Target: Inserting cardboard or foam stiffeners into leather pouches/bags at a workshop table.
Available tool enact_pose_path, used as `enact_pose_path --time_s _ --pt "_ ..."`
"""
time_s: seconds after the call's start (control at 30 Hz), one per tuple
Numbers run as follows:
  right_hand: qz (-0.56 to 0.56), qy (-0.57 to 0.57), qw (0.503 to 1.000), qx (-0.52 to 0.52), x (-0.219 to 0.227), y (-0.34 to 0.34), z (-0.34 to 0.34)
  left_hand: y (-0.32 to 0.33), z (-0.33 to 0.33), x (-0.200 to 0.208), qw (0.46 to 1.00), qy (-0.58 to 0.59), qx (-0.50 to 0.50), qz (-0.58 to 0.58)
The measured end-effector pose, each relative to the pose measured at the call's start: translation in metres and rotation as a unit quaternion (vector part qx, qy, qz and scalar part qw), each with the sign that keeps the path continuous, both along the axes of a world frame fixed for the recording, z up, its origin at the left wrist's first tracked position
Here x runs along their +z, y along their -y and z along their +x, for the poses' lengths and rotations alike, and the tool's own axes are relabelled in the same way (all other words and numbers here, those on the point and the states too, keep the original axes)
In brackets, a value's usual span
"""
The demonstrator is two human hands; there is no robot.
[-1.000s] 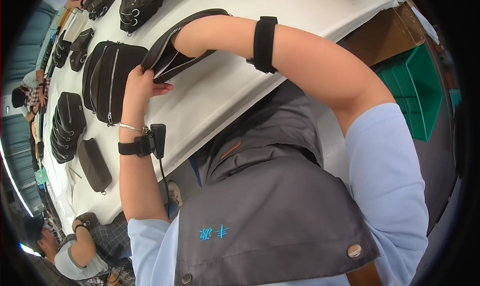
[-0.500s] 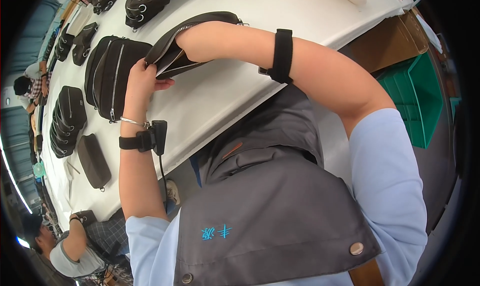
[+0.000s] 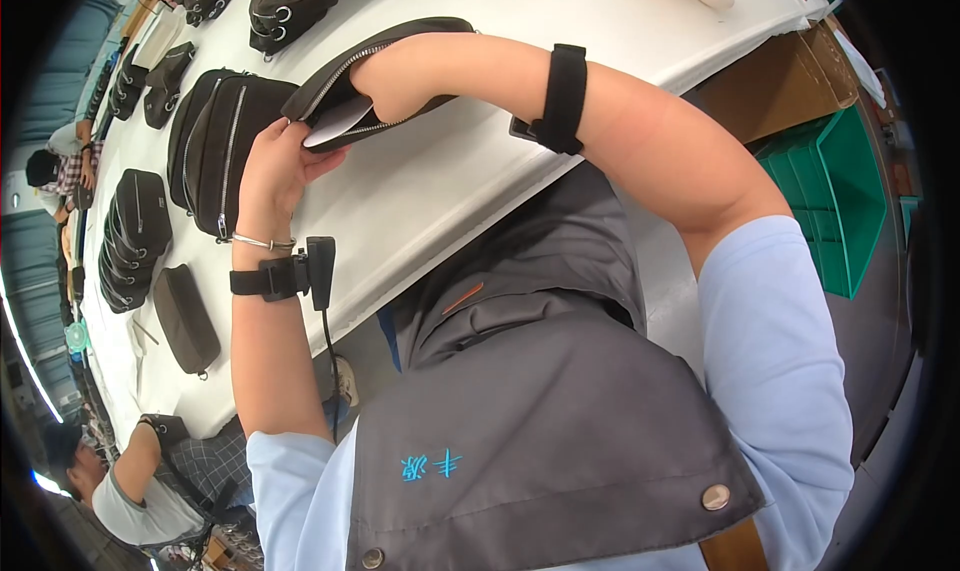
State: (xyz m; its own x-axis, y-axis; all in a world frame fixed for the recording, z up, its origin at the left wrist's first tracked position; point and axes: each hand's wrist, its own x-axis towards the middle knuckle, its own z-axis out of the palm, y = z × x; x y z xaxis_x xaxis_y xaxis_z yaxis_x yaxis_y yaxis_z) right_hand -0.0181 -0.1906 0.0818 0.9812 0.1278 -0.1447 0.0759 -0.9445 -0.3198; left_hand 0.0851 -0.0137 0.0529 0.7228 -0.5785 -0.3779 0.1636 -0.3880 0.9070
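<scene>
A dark zippered bag point(image 3: 328, 76) lies open on the white table, its metal zip teeth lining the mouth. My left hand point(image 3: 278, 166) pinches the near left corner of this mouth, thumb on top and fingers beneath. Through the opening reaches my right hand point(image 3: 385, 79); its fingers are hidden inside the bag, so what they touch cannot be seen. A white sheet point(image 3: 338, 121) shows in the gap between my hands. Just left of the open bag stand dark bags with long silver zips point(image 3: 228, 156), close behind my left hand.
Several stacked dark bags point(image 3: 135, 241) and a slim dark pouch point(image 3: 187, 321) lie on the table's left. More bags point(image 3: 290, 11) sit at the far side. Right of the table are a cardboard box point(image 3: 780, 81) and green crates point(image 3: 850, 201). A seated co-worker point(image 3: 145, 501) is at lower left.
The mouth of the bag gapes wider, and more of the white sheet shows. Both my hands have shifted slightly, my right forearm a little upward. My left hand keeps its hold on the corner.
</scene>
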Motion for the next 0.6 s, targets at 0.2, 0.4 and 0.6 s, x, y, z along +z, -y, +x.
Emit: enact_pose_path --time_s 0.2,0.4,0.6 --pt "-0.052 -0.048 0.998 0.003 -0.005 -0.009 -0.001 0.005 -0.011 0.000 0.999 0.041 0.003 0.031" --pt "-0.008 -0.008 1.000 0.012 -0.021 0.000 0.006 0.006 -0.015 0.004 0.994 0.073 -0.020 0.075" --pt "-0.044 0.009 0.998 -0.050 -0.027 -0.007 0.013 0.007 -0.012 0.000 0.997 0.048 -0.002 0.059"
